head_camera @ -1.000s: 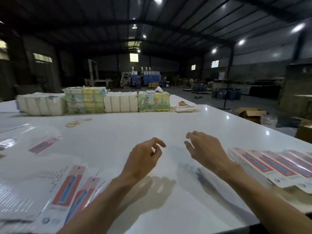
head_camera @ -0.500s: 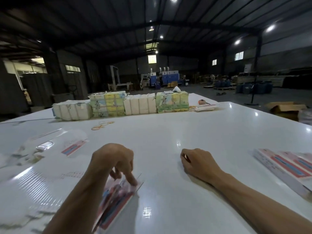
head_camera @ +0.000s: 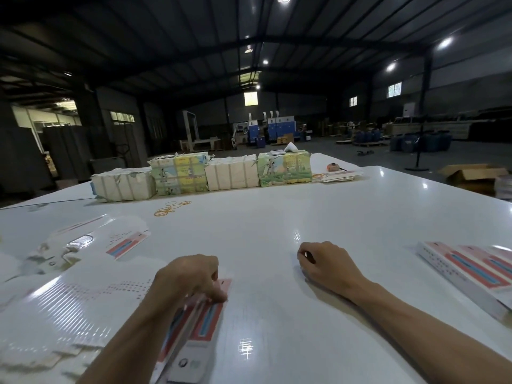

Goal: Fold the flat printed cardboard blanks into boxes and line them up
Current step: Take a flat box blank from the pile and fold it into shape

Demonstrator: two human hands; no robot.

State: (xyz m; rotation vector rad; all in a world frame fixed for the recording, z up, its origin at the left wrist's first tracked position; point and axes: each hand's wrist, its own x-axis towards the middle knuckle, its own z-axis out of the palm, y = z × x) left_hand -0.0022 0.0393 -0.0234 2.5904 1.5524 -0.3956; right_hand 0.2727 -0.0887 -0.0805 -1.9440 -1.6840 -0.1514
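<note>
My left hand (head_camera: 188, 278) pinches the top edge of a flat printed cardboard blank (head_camera: 205, 322), white with a red and blue stripe, lying on the white table (head_camera: 277, 223) near the front. My right hand (head_camera: 324, 264) rests on the bare table to the right with fingers curled under, holding nothing. A glossy spread of more flat blanks (head_camera: 69, 295) covers the table at the left. At the right edge lies a row of folded boxes (head_camera: 471, 270) with the same red and blue print.
Several wrapped bundles (head_camera: 205, 176) stand in a row along the far side of the table. Rubber bands (head_camera: 171, 207) lie in front of them. A tape measure (head_camera: 333, 167) and some sheets sit at the far right. An open carton (head_camera: 471, 176) stands on the floor beyond.
My left hand moved down-left onto the pile and took hold of a blank, then drew it toward the middle. My right hand dropped to the table and curled.
</note>
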